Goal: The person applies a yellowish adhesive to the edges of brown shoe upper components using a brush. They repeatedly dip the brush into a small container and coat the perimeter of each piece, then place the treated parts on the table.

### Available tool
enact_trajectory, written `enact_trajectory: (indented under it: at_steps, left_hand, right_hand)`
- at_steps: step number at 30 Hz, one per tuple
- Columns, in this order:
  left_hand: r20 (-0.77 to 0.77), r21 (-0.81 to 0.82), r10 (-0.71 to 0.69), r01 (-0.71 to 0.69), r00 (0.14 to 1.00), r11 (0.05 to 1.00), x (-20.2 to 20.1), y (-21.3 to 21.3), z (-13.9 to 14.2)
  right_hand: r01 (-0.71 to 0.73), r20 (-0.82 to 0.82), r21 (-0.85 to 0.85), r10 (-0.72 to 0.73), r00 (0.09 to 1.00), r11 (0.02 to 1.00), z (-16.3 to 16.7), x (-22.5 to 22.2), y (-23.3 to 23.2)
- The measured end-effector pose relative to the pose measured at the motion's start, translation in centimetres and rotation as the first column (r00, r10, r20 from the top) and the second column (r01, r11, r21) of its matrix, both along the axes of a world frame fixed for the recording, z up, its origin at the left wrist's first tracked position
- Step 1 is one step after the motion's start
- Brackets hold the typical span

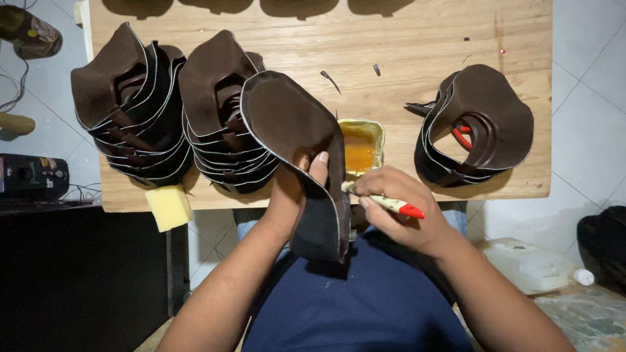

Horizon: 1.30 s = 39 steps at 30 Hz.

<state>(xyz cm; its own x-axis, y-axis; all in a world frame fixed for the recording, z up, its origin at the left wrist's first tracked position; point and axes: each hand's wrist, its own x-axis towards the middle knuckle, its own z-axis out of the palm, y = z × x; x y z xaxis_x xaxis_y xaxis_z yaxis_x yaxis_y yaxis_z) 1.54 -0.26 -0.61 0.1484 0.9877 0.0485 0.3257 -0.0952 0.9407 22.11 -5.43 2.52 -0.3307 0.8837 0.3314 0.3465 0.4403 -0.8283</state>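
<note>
While the left hand (297, 189) holds a dark brown leather piece (293, 143) up off the bench (417, 39), fingers closed around its lower edge w/ the thumb pressed on the inner face, the right hand (398, 205) grips a small brush (385, 202) — red-tipped handle pointing right, bristle end tucked against the piece's pale-trimmed edge. Right fingers are closed on the handle in a pencil-style pinch. Just behind the hands sits a small yellow tub of amber glue (360, 146), near the bench's front edge.

Two stacks of similar leather pieces (169, 111) stand on the left of the bench, a smaller stack (476, 127) on the right w/ red-handled scissors (462, 135) showing through it. A yellow sponge (168, 206) hangs over the front-left edge.

To do this step well, judging from the setup: keep the piece steady w/ the left thumb, run the brush along the edge in a thin even line, and don't overload the bristles — drips would mark the leather face. Holding the piece close to the tub keeps the reload short.
</note>
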Motion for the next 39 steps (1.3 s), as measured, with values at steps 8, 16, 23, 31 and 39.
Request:
enact_trajectory:
  at_steps: [8, 16, 23, 31, 39]
  left_hand:
    - [0.057, 0.360, -0.025, 0.002, 0.998, 0.933, -0.4, -0.7, -0.8]
    - [0.181, -0.062, 0.032, -0.021, 0.983, 0.998, -0.7, 0.0, -2.7]
    - [0.593, -0.305, 0.055, 0.161, 0.803, 0.939, -0.4, -0.8, -2.0]
    - [0.611, -0.324, 0.065, 0.175, 0.789, 0.930, 0.1, -0.3, -1.0]
    - [0.515, -0.274, -0.022, 0.189, 0.857, 0.943, 0.5, -0.1, -2.5]
  right_hand:
    - [-0.111, -0.047, -0.301, 0.102, 0.994, 0.947, -0.3, 1.6, -0.2]
    - [0.337, -0.017, -0.461, -0.388, 0.922, 0.821, -1.3, 3.4, 6.6]
    - [0.335, -0.055, -0.580, -0.446, 0.894, 0.743, -0.1, 1.6, 11.6]
    - [0.520, 0.119, -0.486, -0.537, 0.835, 0.702, -0.4, 1.6, 11.8]
    - [-0.254, 0.313, 0.002, 0.241, 0.919, 0.967, 5.0, -0.1, 2.6]
